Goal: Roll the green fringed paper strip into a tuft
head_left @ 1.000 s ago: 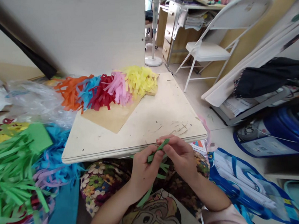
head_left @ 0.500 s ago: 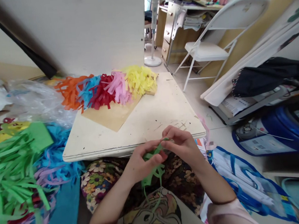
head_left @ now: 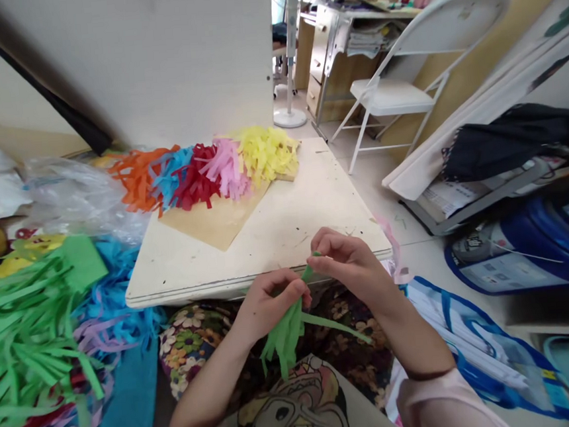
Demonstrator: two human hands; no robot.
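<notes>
A green paper tassel (head_left: 284, 338) hangs over my lap, its cut strips drooping and one strip sticking out to the right. My left hand (head_left: 277, 300) is closed round its upper part. With a pinch of thumb and fingers, my right hand (head_left: 341, 258) grips the tassel's narrow top end, up and to the right of the left hand. Both hands are just at the near edge of the white table (head_left: 309, 211). Orange, blue, red, pink and yellow paper tassels (head_left: 206, 174) lie in a row at its far side, partly over a tan sheet (head_left: 218, 226).
Left of the table lies a pile of green fringed paper (head_left: 20, 329), with blue fringed paper (head_left: 123, 301) beside it and clear plastic wrap (head_left: 84, 198) behind. To the right are a blue-and-white bag (head_left: 485, 349), a blue drum-shaped container (head_left: 541, 244) and a white folding chair (head_left: 398, 94).
My right hand has moved slightly up and away from the left, drawing the green top end out. The strips now hang bunched below my left hand, with one swung out to the right.
</notes>
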